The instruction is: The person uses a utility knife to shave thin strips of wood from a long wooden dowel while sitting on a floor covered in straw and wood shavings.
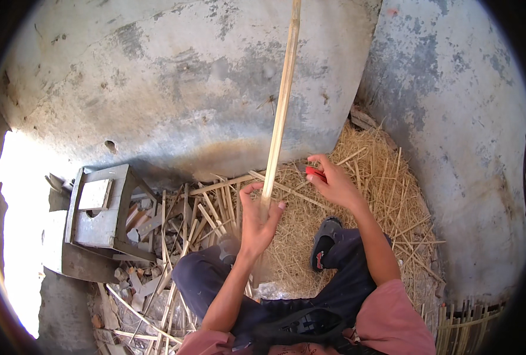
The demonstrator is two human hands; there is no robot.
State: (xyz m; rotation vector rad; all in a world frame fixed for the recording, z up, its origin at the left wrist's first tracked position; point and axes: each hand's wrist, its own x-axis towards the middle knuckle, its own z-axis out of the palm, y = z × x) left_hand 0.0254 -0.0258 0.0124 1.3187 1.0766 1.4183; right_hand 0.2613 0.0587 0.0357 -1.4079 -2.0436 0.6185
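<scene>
A long, pale split bamboo pole (282, 100) rises from between my legs, leaning slightly right toward the top of the view. Around its lower part my left hand (257, 228) is closed, thumb on the right side and fingers on the left. To the right of the pole, my right hand (339, 188) grips a small knife by its red handle (315, 173). A short dark blade points left toward the pole, with a gap between them. The pole's lower end is blurred below my left hand.
Fine shavings (298, 254) and loose strips cover the floor around my feet. At left, a worn wooden stool (100, 204) lies tipped beside rubble and several bamboo offcuts (215, 207). Plastered walls (210, 77) stand ahead and at right. Upright sticks (464, 331) line the lower right.
</scene>
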